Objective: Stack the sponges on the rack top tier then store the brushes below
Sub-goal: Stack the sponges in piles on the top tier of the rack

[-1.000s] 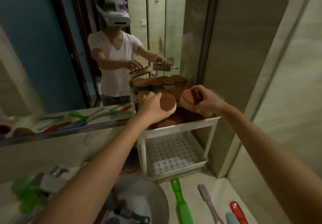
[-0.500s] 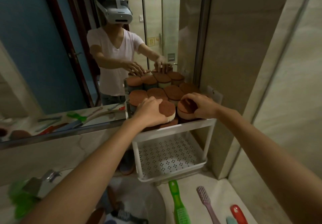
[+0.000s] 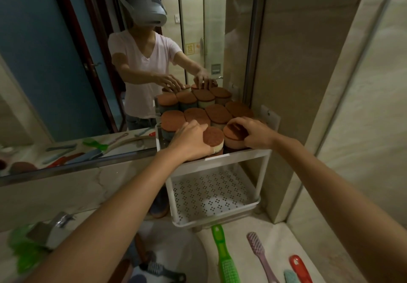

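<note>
Beside mirror (image 3: 55, 73), white rack (image 3: 220, 157), brushes (image 3: 224, 258) on marble counter (image 3: 275, 234)

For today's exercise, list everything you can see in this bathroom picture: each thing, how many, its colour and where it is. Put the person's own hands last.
rack: one, white, two tiers, on the counter against the mirror.
sponges: several, rust-brown tops, packed on the rack's top tier; exact count unclear.
lower tier: one, white perforated tray, nothing on it.
green brush: one, on the counter before the rack.
pink brush: one, right of the green one.
red brush: one, far right.
teal brush: one, only its tip shows.
sink: one, pale, bottom centre.
mirror: one, reflecting the scene.
left hand: holding a sponge at the top tier.
right hand: gripping another sponge beside it.
</note>
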Demonstrator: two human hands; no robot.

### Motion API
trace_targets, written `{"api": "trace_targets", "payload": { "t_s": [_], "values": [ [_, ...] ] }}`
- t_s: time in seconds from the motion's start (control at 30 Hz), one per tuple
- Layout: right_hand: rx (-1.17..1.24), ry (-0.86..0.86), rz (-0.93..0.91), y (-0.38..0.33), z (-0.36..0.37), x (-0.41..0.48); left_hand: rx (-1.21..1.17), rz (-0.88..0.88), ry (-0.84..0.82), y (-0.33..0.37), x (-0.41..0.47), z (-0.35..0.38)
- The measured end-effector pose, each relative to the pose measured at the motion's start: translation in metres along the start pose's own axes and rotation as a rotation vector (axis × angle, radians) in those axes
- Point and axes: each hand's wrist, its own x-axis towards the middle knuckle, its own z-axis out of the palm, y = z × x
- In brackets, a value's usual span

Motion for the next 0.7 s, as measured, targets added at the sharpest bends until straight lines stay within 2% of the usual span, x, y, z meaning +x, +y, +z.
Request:
{"api": "trace_targets", "payload": {
  "t_s": [0.2, 0.37, 0.53, 0.63, 0.7],
  "values": [
    [-0.058, 0.039, 0.012, 0.001, 0.003, -0.003, -0.004, 0.061, 0.008, -0.001, -0.005, 0.009],
    [-0.217, 0.215, 0.026, -0.004, 0.019, -0.013, 0.131, 0.15, 0.095, -0.001, -0.019, 0.017],
    [-0.339, 0.345, 0.009, -0.008, 0.037, -0.018, 0.245, 0.178, 0.072, 0.0, -0.028, 0.027],
    [-0.292, 0.355, 0.033, -0.017, 0.036, -0.02, 0.194, 0.151, 0.027, 0.002, -0.027, 0.02],
    [-0.167, 0.442, 0.003, -0.029, 0.034, -0.026, 0.068, 0.125, 0.07, 0.003, -0.028, 0.012]
  ]
}}
